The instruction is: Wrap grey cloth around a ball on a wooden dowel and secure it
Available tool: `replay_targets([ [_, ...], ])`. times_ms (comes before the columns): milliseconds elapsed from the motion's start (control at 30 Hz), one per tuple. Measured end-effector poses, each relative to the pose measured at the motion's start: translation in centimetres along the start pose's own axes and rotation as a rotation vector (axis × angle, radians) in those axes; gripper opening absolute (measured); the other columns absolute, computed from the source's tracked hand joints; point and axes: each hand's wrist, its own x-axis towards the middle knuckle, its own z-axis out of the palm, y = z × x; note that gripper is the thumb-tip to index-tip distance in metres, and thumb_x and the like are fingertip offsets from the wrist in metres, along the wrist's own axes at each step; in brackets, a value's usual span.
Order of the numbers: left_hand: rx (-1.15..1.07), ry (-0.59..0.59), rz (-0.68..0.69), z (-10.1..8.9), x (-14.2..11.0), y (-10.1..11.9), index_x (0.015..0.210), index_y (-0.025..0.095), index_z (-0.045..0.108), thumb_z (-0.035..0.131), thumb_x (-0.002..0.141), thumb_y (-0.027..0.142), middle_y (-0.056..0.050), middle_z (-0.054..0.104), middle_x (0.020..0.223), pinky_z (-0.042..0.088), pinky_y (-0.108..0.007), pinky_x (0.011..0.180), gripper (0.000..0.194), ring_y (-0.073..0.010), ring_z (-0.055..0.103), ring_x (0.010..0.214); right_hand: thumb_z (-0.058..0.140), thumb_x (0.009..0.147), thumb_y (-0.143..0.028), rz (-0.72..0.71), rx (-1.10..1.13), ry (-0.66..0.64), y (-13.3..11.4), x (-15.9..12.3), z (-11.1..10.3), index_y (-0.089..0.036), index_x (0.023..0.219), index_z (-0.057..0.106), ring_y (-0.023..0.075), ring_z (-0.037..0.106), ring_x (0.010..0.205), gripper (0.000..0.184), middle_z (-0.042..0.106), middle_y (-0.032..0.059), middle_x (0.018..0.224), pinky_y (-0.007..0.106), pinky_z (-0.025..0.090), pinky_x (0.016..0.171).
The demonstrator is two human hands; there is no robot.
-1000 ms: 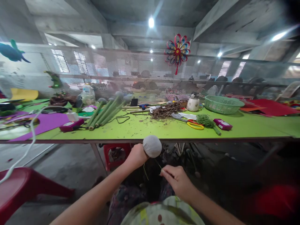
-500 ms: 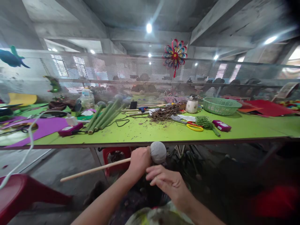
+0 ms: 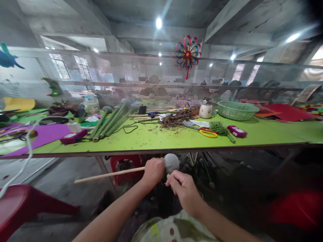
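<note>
My left hand (image 3: 154, 172) is closed round a pale wooden stick (image 3: 109, 175) just below its round head, a ball covered in grey cloth (image 3: 172, 162). The stick points out to the left, in front of the table edge. Close under the ball is my right hand (image 3: 183, 188), its thumb and fingers pinched together. A small pale bit shows at those fingertips, too small to name. The neck where ball and stick meet is hidden by my left hand.
On the green table (image 3: 141, 141) lie green stems with grey heads (image 3: 111, 122), dry twigs (image 3: 176, 117), scissors (image 3: 208, 133), green twine (image 3: 219, 128) and a green basket (image 3: 237, 111). A red stool (image 3: 32, 205) stands at lower left, with a white cable (image 3: 29, 148) above it.
My right hand has gone from loosely spread fingers to a pinch, moving slightly right, close under the ball. My left hand and the stick have shifted a little right.
</note>
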Motion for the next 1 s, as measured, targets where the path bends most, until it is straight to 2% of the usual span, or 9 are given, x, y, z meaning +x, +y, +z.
replay_targets([
  [167, 0.02, -0.025, 0.107, -0.7, -0.6, 0.2, 0.086, 0.011, 0.066, 0.043, 0.083, 0.017, -0.016, 0.069, 0.081, 0.048, -0.034, 0.068, 0.024, -0.0271, 0.066, 0.079, 0.05, 0.084, -0.041, 0.016, 0.033, -0.131, -2.8, 3.1, -2.8, -0.015, 0.064, 0.057, 0.0079, 0.034, 0.044, 0.033, 0.041, -0.0047, 0.046, 0.023, 0.026, 0.046],
  [267, 0.032, -0.039, 0.18, -1.1, -1.4, 0.6, 0.084, 0.01, 0.066, 0.042, 0.082, 0.012, -0.016, 0.069, 0.079, 0.048, -0.035, 0.068, 0.024, -0.0266, 0.066, 0.077, 0.057, 0.077, -0.041, 0.117, 0.118, -0.224, -4.3, 5.2, -4.4, -0.014, 0.06, 0.056, 0.0064, 0.031, 0.04, 0.032, 0.041, -0.0054, 0.041, 0.022, 0.021, 0.043],
  [367, 0.045, -0.053, 0.228, -1.7, -2.4, 1.1, 0.079, 0.011, 0.066, 0.044, 0.079, 0.011, -0.016, 0.069, 0.076, 0.048, -0.034, 0.065, 0.021, -0.0265, 0.066, 0.074, 0.061, 0.074, -0.04, 0.18, 0.195, -0.294, -5.1, 6.5, -5.5, -0.013, 0.059, 0.056, 0.0053, 0.03, 0.038, 0.031, 0.04, -0.0059, 0.039, 0.021, 0.016, 0.041],
  [467, 0.025, -0.062, 0.345, -2.3, -3.6, 1.7, 0.075, 0.013, 0.065, 0.049, 0.075, 0.013, -0.013, 0.069, 0.072, 0.047, -0.032, 0.062, 0.016, -0.0256, 0.066, 0.07, 0.062, 0.074, -0.037, 0.201, 0.26, -0.349, -5.0, 7.4, -6.3, -0.012, 0.06, 0.058, 0.0043, 0.028, 0.036, 0.03, 0.038, -0.0066, 0.038, 0.02, 0.015, 0.04],
  [533, -0.011, -0.042, 0.387, -2.8, -4.4, 2.0, 0.074, 0.015, 0.064, 0.051, 0.072, 0.014, -0.012, 0.069, 0.071, 0.046, -0.031, 0.059, 0.013, -0.0254, 0.066, 0.068, 0.065, 0.073, -0.033, 0.272, 0.366, -0.381, -4.4, 8.0, -6.8, -0.011, 0.06, 0.057, 0.0032, 0.025, 0.035, 0.026, 0.035, -0.008, 0.038, 0.019, 0.014, 0.039],
  [667, -0.134, -0.024, 0.346, -3.8, -5.6, 2.0, 0.07, 0.016, 0.063, 0.054, 0.066, 0.016, -0.01, 0.069, 0.068, 0.042, -0.029, 0.054, 0.01, -0.0243, 0.065, 0.063, 0.067, 0.072, -0.022, 0.389, 0.639, -0.431, -1.8, 8.6, -7.0, -0.01, 0.061, 0.058, 0.0025, 0.025, 0.037, 0.019, 0.035, -0.0081, 0.041, 0.017, 0.018, 0.039],
  [767, -0.313, -0.004, 0.302, -4.1, -6.0, 1.7, 0.063, 0.015, 0.064, 0.055, 0.065, 0.019, -0.009, 0.068, 0.062, 0.041, -0.028, 0.054, 0.01, -0.0211, 0.062, 0.057, 0.066, 0.073, -0.02, 0.436, 0.808, -0.393, 0.8, 7.9, -6.2, -0.009, 0.062, 0.059, 0.0024, 0.025, 0.037, 0.017, 0.034, -0.0082, 0.041, 0.016, 0.018, 0.037],
  [900, -0.65, 0.034, 0.163, -3.0, -5.7, 1.2, 0.061, 0.013, 0.067, 0.053, 0.067, 0.017, -0.008, 0.068, 0.062, 0.045, -0.026, 0.059, 0.015, -0.018, 0.059, 0.058, 0.067, 0.074, -0.024, 0.432, 0.931, -0.286, 3.7, 5.8, -4.3, -0.012, 0.063, 0.054, 0.0022, 0.022, 0.039, 0.021, 0.033, -0.0091, 0.045, 0.014, 0.019, 0.037],
  [1000, -0.969, 0.076, 0.096, -1.3, -5.1, 0.8, 0.071, 0.012, 0.069, 0.054, 0.068, 0.02, -0.009, 0.07, 0.073, 0.048, -0.027, 0.068, 0.017, -0.0191, 0.062, 0.069, 0.069, 0.072, -0.028, 0.433, 1.011, -0.203, 5.0, 4.2, -2.8, -0.015, 0.062, 0.049, 0.003, 0.02, 0.04, 0.026, 0.026, -0.0107, 0.046, 0.014, 0.023, 0.038],
])
